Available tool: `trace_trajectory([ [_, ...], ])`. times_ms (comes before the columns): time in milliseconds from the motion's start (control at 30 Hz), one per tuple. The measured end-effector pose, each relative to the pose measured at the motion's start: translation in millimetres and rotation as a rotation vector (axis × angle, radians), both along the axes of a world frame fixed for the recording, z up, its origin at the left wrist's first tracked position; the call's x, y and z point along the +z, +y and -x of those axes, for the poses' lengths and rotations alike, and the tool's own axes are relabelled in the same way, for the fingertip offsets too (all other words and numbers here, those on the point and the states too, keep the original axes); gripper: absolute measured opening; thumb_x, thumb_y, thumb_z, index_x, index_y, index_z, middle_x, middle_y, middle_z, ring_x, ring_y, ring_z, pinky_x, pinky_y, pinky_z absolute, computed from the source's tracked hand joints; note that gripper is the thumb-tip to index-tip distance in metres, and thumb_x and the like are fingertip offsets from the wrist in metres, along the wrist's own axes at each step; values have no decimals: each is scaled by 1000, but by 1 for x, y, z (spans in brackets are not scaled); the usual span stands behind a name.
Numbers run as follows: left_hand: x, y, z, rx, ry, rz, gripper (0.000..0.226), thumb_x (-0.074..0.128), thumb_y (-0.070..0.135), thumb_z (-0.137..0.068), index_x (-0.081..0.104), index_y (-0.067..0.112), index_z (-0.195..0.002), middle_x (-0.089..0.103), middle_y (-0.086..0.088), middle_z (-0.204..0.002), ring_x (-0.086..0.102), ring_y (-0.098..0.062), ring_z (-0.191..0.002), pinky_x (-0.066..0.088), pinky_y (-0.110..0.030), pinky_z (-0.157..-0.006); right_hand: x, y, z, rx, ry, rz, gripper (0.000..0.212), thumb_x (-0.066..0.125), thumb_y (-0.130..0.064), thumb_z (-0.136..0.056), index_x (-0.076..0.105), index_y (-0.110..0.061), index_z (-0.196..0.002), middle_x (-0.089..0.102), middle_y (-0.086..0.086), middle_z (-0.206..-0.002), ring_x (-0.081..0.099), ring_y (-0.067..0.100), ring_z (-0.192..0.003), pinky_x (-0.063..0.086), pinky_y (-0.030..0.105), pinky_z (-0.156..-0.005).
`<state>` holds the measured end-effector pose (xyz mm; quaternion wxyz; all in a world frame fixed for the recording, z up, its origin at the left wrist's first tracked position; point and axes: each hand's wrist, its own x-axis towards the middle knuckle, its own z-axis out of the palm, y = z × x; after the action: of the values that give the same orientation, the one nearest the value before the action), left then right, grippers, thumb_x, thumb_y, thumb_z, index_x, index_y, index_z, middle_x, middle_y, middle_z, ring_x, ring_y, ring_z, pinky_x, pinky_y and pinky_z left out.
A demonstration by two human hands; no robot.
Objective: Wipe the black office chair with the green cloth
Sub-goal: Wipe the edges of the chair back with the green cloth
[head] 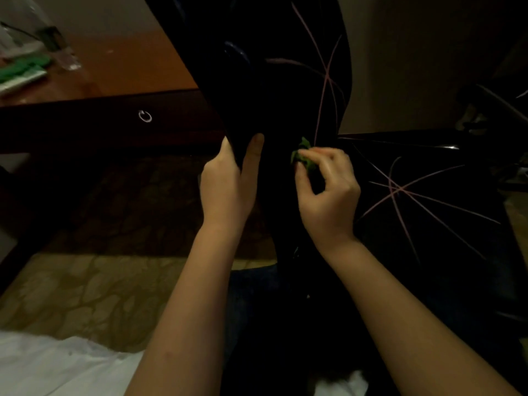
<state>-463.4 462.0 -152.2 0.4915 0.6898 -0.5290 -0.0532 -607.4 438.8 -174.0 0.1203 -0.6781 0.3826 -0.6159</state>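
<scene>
Your right hand (325,192) pinches the bunched cloth (303,155) between thumb and fingertips, pressed against the chair (285,81) back. Just left of it, your left hand (228,181) clamps the back's left edge, thumb in front, fingers wrapped behind. The chair's seat extends right of the cloth, thin pale lines crossing it. Further left, a desk (128,75) with a ring pull (145,116); patterned carpet (85,295) below the hands.

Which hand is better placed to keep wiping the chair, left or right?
Right. The right hand already pinches the green cloth against the black office chair. The left hand is busy gripping the chair's edge, steadying it, and holds no cloth.
</scene>
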Motion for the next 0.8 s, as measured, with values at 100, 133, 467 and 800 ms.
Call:
trace_trajectory([
  [100, 2, 0, 2, 32, -16, -5, 55, 33, 69, -93, 59, 24, -111, 62, 11, -73, 62, 4, -65, 44, -15, -48, 25, -5, -9, 29, 5, 55, 20, 66, -5, -88, 70, 1, -106, 65, 13, -106, 60, 23, -103, 44, 17, -94],
  [133, 2, 0, 2, 30, 0, -11, 54, 32, 70, -92, 59, 26, -108, 62, 10, -71, 62, 2, -62, 42, -15, -46, 34, -8, -11, 54, 14, 81, 22, 65, -4, -88, 70, 0, -109, 65, 12, -109, 59, 23, -106, 43, 17, -97],
  [467, 3, 2, 1, -15, 56, -22, 52, 34, 72, -90, 60, 29, -102, 62, 4, -66, 60, -6, -53, 44, -28, -46, 42, -14, -19, 81, 57, 155, 30, 64, 1, -86, 69, -2, -115, 63, 10, -114, 54, 25, -108, 43, 22, -97],
  [800, 2, 7, 4, -23, 34, -22, 46, 34, 60, -98, 59, 23, -110, 61, 2, -68, 59, -9, -53, 42, -25, -45, -21, -5, 18, 44, 150, 48, 35, 66, 10, -79, 69, 0, -113, 62, 14, -105, 53, 22, -101, 38, 13, -96],
])
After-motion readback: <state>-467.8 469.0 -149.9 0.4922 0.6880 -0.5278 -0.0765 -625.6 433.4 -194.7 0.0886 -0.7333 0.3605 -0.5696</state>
